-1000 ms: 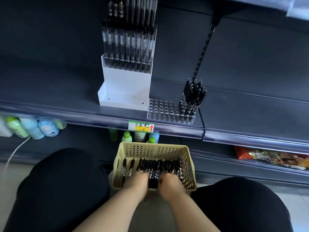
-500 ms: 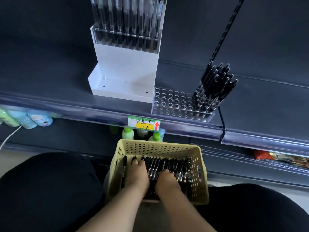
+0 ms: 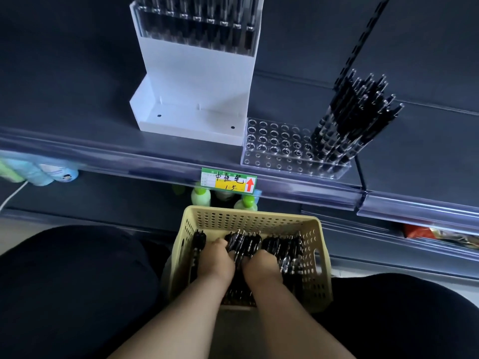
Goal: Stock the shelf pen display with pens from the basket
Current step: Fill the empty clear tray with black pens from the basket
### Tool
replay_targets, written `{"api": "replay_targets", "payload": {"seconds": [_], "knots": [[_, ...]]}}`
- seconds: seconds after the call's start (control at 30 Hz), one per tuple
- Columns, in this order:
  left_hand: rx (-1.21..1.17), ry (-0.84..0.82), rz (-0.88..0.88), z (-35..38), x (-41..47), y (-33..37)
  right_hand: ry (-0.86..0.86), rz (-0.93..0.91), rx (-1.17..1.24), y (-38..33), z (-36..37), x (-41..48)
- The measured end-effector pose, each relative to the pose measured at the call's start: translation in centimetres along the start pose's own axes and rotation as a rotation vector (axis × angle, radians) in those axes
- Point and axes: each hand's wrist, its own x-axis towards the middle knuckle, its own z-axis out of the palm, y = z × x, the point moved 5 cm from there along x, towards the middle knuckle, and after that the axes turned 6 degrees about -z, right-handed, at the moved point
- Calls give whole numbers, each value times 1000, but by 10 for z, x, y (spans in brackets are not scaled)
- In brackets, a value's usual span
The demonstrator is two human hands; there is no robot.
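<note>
A dark shelf (image 3: 77, 99) is carrying a white display stand (image 3: 197, 81), its upper tier holding a row of black pens (image 3: 197, 27). Just beside it on the right is sitting a clear perforated rack (image 3: 280, 149), with a bunch of upright pens (image 3: 355, 117) leaning at its right end. A green-and-yellow price label (image 3: 229, 181) is hanging on the front rail (image 3: 103, 154).
</note>
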Motion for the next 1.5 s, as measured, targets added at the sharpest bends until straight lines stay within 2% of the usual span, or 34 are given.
{"api": "replay_targets", "payload": {"seconds": [0.1,0.37,0.47,0.7,0.87,1.03,1.17,1.37,1.5], "knots": [[-86,-4,38,-9,-13,4,51,-47,40,-5,-8,-14],[-426,140,192,-60,-61,33,285,-396,239,-29,-49,-76],[-536,141,282,-83,-81,47,356,-523,308,-39,-70,-100],[-610,272,413,-137,-111,62,516,-614,362,-41,-122,-137],[-683,246,426,-155,-112,75,584,-713,559,-40,-153,-147],[-791,313,585,-187,-130,102,623,-873,791,-49,-195,-159],[-808,339,728,-215,-134,133,715,-1027,748,-66,-247,-174],[-775,370,875,-246,-103,192,824,-989,578,-103,-328,-157],[-860,383,847,-246,-72,199,913,-995,385,-116,-343,-140]]}}
